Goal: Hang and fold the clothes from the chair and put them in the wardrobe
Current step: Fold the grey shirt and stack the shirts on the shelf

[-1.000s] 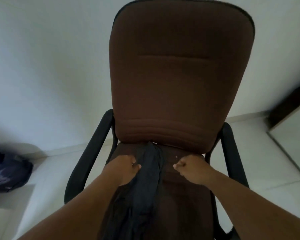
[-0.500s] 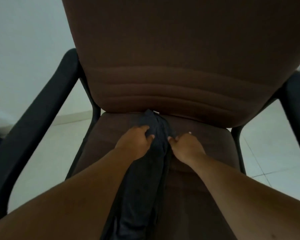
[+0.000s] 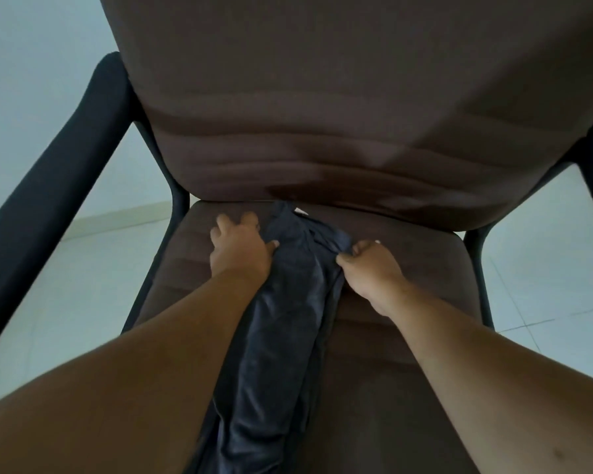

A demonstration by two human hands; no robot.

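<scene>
**Squaring up the dark garment on the chair seat**

I am bent over the brown office chair [image 3: 356, 114], and the one piece of clothing in front of me, a dark navy garment [image 3: 288, 319], lies in a long narrow bundle down the middle of the seat, its far end tucked up against the bottom of the backrest. My left hand [image 3: 238, 254] sits at the garment's left edge, thumb pressed onto the cloth and my fingers [image 3: 225, 222] loosely spread on the seat beside it, holding nothing. My right hand [image 3: 370, 265] has its fingers curled tight, pinching the right edge of the cloth near its top end.

I judge this to be the folding step, with the seat serving as my folding surface; nothing is on a hanger and the wardrobe is out of sight. The bundle looks bunched and creased, so the next move calls for drawing the top edge apart with both hands and flattening it before making a clean fold. The slack, slippery-looking cloth could slide off the front of the seat.
</scene>
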